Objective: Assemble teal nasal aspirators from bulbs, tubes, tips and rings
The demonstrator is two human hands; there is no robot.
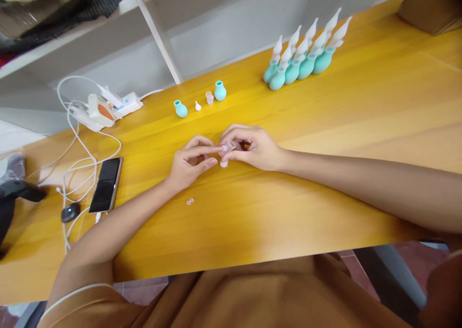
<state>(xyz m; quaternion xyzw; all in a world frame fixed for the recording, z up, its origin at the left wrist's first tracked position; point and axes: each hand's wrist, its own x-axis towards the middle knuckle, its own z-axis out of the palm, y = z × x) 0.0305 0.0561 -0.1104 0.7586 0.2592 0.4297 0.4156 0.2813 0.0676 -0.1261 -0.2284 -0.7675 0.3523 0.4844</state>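
Both my hands meet over the middle of the yellow wooden table (325, 125). My right hand (252, 147) pinches a small clear plastic piece (227, 148). My left hand (191, 162) has its fingers curled, and its index fingertip touches that same piece. A small white cap (224, 164) lies on the table just beneath them. A tiny clear ring-shaped part (190, 202) lies nearer to me. Further back stand two teal rubber bulbs (180, 109) (220, 91) with a white tip (198, 106) and a clear cup (209, 98) between them.
Several assembled teal bulbs with white nozzles (303, 53) stand in rows at the back right. On the left lie a black phone (106, 184), white cables (77, 164), a power strip with chargers (104, 109) and a dark mouse (70, 212). A cardboard box (429, 7) sits far right.
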